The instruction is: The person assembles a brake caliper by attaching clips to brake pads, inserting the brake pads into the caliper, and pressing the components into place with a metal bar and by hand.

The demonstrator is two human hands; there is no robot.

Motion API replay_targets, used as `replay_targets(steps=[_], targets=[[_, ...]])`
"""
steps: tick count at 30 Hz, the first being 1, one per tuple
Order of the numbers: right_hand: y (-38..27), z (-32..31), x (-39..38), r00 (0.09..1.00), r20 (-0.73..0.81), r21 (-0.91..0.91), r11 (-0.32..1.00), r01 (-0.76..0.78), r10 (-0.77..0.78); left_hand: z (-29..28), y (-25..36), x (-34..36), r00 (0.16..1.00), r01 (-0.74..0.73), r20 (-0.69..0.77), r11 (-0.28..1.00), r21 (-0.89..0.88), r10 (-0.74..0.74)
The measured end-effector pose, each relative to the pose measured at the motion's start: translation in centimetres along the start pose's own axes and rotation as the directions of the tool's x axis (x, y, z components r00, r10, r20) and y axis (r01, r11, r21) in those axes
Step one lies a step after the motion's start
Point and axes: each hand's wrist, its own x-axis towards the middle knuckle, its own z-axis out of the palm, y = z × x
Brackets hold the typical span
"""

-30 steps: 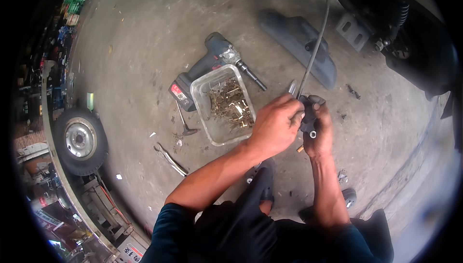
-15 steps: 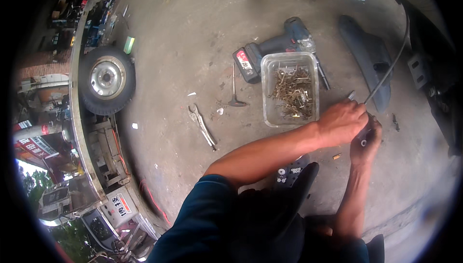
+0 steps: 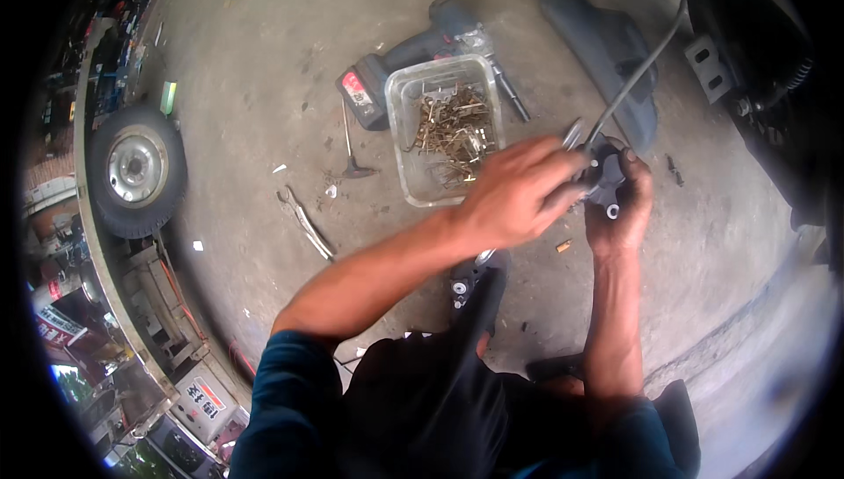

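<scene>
My right hand (image 3: 622, 226) is closed around a dark grey metal part (image 3: 605, 182) that looks like a brake caliper, with a pale round bolt hole at its lower end. A thin black hose (image 3: 646, 64) runs from its top up to the right. Just left of the part is my left hand (image 3: 517, 196), slightly blurred, its fingers curled and the tips close to the metal. What those fingers hold, if anything, is hidden. A silvery narrow piece (image 3: 573, 134) sticks up beyond the left hand; I cannot tell whether it is held.
A clear plastic tub (image 3: 411, 176) of small screws stands beside a cordless impact driver (image 3: 413, 50). Locking pliers (image 3: 306, 226) and a T-handle hex key (image 3: 355, 168) lie to the left. A black plastic panel (image 3: 607, 48) lies beyond my hands; a wheel (image 3: 136, 170) is far left.
My view has shifted, so the floor items sit further left. My left hand has drawn back from the metal part, which now shows more fully in my right hand.
</scene>
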Motion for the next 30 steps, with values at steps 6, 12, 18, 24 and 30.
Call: replay_targets(steps=[6,12,18,24,30], targets=[[1.6,-1.2,0.6,0.984,-0.176,0.024,0.999,-0.022,0.026,3.2,-1.2,-11.6,0.914,0.338,0.057,0.834,0.436,-0.401],[1.1,-0.2,0.0,0.984,-0.13,0.089,0.99,-0.11,0.121,6.0,-3.9,-13.6,0.778,0.435,0.195,0.735,0.521,-0.598],[0.7,-0.6,-0.3,0.988,-0.108,0.192,0.977,-0.089,0.111,-0.8,-0.7,-18.9,0.652,0.67,0.226,0.69,0.275,-0.723],[0.8,-0.8,-0.1,0.989,-0.119,0.17,0.983,-0.066,0.087,-5.6,0.7,-19.1,0.905,0.408,0.047,0.892,0.193,-0.424],[0.0,0.7,-0.7,0.984,-0.123,0.127,0.986,-0.11,0.125,-6.2,1.5,-13.5,0.991,0.134,-0.022,0.961,0.24,-0.133]])
